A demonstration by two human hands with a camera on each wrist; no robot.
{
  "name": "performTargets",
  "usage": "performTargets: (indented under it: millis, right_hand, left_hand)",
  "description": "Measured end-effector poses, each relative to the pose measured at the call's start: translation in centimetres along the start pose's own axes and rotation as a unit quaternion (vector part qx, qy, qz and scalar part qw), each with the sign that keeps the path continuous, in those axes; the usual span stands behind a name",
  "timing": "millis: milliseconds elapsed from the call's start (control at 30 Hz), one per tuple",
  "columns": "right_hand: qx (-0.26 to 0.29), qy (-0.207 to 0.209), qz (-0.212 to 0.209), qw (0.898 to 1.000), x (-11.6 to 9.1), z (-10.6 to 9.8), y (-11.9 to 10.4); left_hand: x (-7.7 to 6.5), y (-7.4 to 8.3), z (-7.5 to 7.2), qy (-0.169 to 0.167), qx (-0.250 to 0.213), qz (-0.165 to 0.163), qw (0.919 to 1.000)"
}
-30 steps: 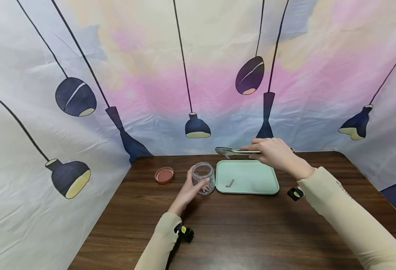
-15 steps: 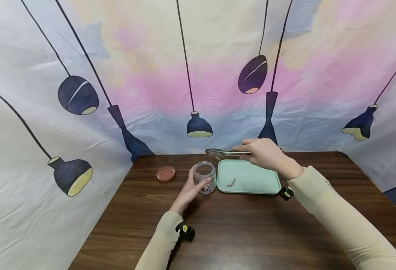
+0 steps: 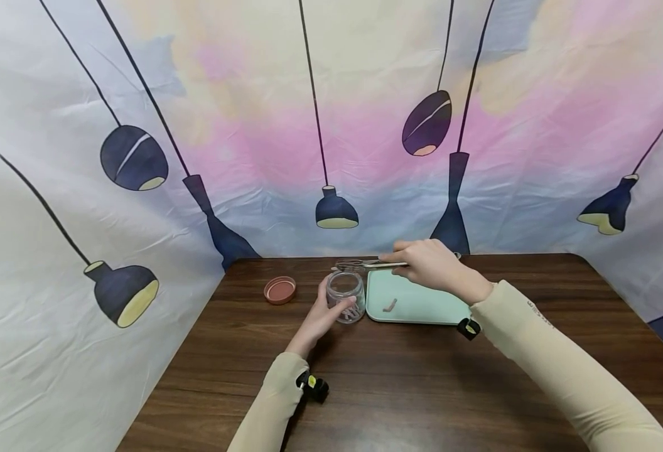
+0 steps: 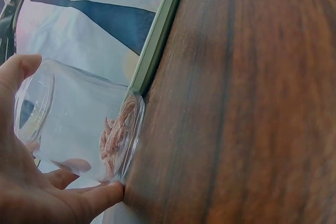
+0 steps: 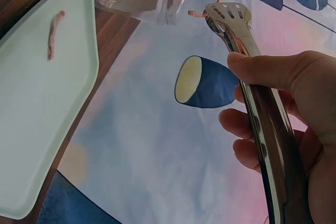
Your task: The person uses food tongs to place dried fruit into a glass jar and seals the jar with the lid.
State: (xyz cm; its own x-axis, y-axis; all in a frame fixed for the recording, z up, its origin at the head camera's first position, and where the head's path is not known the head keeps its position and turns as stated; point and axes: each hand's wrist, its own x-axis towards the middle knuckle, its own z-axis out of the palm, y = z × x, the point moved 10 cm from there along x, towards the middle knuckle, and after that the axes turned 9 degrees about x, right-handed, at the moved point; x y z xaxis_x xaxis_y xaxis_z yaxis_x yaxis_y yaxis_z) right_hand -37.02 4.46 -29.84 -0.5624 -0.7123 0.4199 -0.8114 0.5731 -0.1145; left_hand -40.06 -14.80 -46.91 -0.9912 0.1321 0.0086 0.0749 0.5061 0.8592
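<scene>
My left hand (image 3: pixel 321 319) grips a clear glass jar (image 3: pixel 345 290), fingers and thumb round its side. Several thin, pinkish-brown strips (image 4: pixel 116 136) lie at the jar's bottom, and its mouth is uncovered. In my right hand (image 3: pixel 434 267) is a pair of metal tongs (image 5: pixel 265 114), held along the handle. The tongs' slotted tips (image 5: pixel 229 16) are over the jar's mouth in the head view, with one small pinkish strip (image 5: pixel 198 13) pinched at their end. On the pale green tray (image 3: pixel 422 301), right beside the jar, lies another strip (image 3: pixel 390 306).
A reddish-brown lid (image 3: pixel 280 290) lies on the dark wooden table (image 3: pixel 399 383), left of the jar. Behind the table hangs a cloth backdrop (image 3: pixel 264 138) printed with lamps.
My right hand has moved left and a little down, bringing the tongs and their strip from above the tray to over the jar. The left hand keeps its grip on the jar.
</scene>
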Motion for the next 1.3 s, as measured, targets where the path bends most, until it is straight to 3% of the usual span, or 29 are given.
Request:
performTargets:
  millis: [633, 967, 1300]
  right_hand:
    - [0.0, -0.016, -0.015, 1.0, 0.1, 1.2, -0.3]
    - [-0.004, -0.023, -0.01, 1.0, 0.5, 1.4, 0.1]
    - [-0.006, -0.027, -0.008, 1.0, 0.3, 1.5, 0.3]
  left_hand:
    - [0.4, -0.5, 0.7, -0.006, -0.009, -0.014, 0.9998]
    - [0.5, -0.4, 0.3, -0.006, -0.004, -0.019, 0.9998]
    - [0.5, -0.4, 0.2, -0.009, -0.019, -0.003, 0.9998]
